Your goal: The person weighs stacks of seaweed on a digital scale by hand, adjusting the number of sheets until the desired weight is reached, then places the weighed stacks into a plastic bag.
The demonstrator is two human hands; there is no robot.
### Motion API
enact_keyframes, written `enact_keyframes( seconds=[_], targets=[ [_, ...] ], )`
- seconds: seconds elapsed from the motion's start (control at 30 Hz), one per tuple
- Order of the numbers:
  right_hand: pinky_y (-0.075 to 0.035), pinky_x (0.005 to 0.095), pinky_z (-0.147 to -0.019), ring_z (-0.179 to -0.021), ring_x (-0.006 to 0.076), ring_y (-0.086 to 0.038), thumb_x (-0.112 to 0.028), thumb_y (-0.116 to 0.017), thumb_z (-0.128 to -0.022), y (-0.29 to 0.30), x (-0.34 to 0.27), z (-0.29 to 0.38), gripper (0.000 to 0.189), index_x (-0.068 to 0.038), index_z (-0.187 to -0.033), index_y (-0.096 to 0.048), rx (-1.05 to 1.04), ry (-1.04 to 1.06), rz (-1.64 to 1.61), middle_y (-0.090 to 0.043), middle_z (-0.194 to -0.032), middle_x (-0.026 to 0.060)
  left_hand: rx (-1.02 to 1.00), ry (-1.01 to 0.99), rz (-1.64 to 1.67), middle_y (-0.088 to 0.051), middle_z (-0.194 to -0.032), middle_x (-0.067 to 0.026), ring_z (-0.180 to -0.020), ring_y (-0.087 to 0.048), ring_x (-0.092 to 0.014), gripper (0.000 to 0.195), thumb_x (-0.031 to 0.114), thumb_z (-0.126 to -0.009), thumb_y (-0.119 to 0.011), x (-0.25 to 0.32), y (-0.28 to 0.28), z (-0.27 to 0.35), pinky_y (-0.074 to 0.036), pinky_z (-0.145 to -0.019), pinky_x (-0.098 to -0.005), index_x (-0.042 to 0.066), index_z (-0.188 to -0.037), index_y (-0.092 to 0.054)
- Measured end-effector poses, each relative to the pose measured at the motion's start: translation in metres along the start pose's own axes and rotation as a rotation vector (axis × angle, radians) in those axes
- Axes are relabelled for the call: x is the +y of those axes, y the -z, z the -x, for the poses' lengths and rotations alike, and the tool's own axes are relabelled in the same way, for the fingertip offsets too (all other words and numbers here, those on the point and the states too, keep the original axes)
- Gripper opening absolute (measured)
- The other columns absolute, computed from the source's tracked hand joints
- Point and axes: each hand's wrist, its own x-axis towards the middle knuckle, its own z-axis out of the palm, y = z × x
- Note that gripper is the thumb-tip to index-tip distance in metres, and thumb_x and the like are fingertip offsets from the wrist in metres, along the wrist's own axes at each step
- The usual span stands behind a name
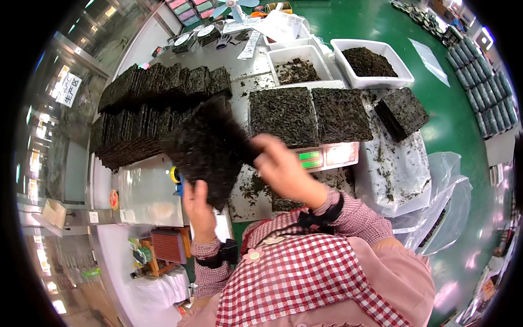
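A stack of dark dried seaweed sheets (204,151) is held between my hands, partly fanned and blurred. My left hand (200,206) grips its lower left edge, and my right hand (282,167) grips its right side. Beyond it, at the left, two long rows of upright seaweed sheets (135,122) stand packed together. To the right, two flat seaweed piles (284,114) (341,114) lie side by side over a digital scale (337,157) with lit green displays. A thick seaweed block (404,112) rests tilted farther right.
White tubs of seaweed scraps (300,53) (369,61) stand at the back, near papers (280,26) and a small fan (233,6). Seaweed crumbs litter the table (249,196). Clear plastic bags (445,204) hang at the right. A tape roll (175,174) lies left of my hands.
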Motion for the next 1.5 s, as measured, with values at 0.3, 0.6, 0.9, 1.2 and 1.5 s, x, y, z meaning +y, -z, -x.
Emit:
enact_keyframes(
  seconds=[0.3, 0.6, 0.9, 1.2, 1.5],
  targets=[
    [-0.041, 0.0337, -0.102, -0.111, 0.0171, -0.059, -0.004, -0.058, -0.090, 0.276, 0.170, 0.029, 0.032, 0.000, -0.121, -0.060, 0.494, -0.149, -0.784, -0.056, -0.133, 0.0118, 0.355, 0.159, 0.167, -0.058, -0.127, -0.0142, -0.111, -0.062, -0.025, 0.041, 0.028, -0.101, -0.051, 0.015, 0.081, 0.000, -0.056, -0.092, -0.0383, -0.003, -0.128, -0.052],
    [-0.041, 0.0307, -0.107, -0.132, 0.0188, -0.047, 0.012, -0.050, -0.084, 0.309, 0.176, -0.032, 0.030, -0.002, -0.098, -0.073, 0.184, -0.182, -0.257, -0.034, -0.157, 0.0040, 0.315, 0.156, 0.203, -0.055, -0.130, -0.0115, -0.116, -0.058, -0.021, 0.043, 0.025, -0.102, -0.049, 0.008, 0.059, -0.008, -0.051, -0.096, -0.0328, -0.003, -0.134, -0.047],
    [-0.031, 0.0338, -0.113, -0.137, 0.0240, -0.042, 0.012, -0.046, -0.074, 0.276, 0.150, -0.024, 0.045, -0.005, -0.108, -0.072, 0.382, 0.013, 0.123, -0.045, -0.147, 0.0128, 0.348, 0.165, 0.126, -0.056, -0.129, -0.0131, -0.113, -0.059, -0.021, 0.040, 0.024, -0.103, -0.047, -0.003, 0.070, 0.004, -0.051, -0.095, -0.0326, -0.005, -0.130, -0.051],
    [-0.043, 0.0481, -0.101, -0.117, 0.0369, -0.053, -0.013, -0.072, -0.077, 0.044, 0.209, 0.105, 0.045, -0.010, -0.120, -0.061, -0.879, 0.085, 0.322, -0.057, -0.125, 0.0169, 0.318, 0.254, 0.235, -0.061, -0.123, -0.0116, -0.107, -0.063, -0.023, 0.037, 0.024, -0.101, -0.052, -0.012, 0.060, -0.005, -0.054, -0.090, -0.0351, -0.002, -0.127, -0.054],
    [-0.027, 0.0489, -0.116, -0.137, 0.0395, -0.035, -0.027, -0.076, -0.070, 0.009, 0.290, 0.147, 0.076, 0.000, -0.134, -0.046, -0.820, 0.138, 0.815, -0.039, -0.145, 0.0259, 0.322, 0.271, 0.232, -0.060, -0.125, -0.0120, -0.108, -0.063, -0.024, 0.039, 0.026, -0.101, -0.051, 0.000, 0.061, -0.009, -0.054, -0.092, -0.0371, -0.002, -0.129, -0.053]
  ],
)
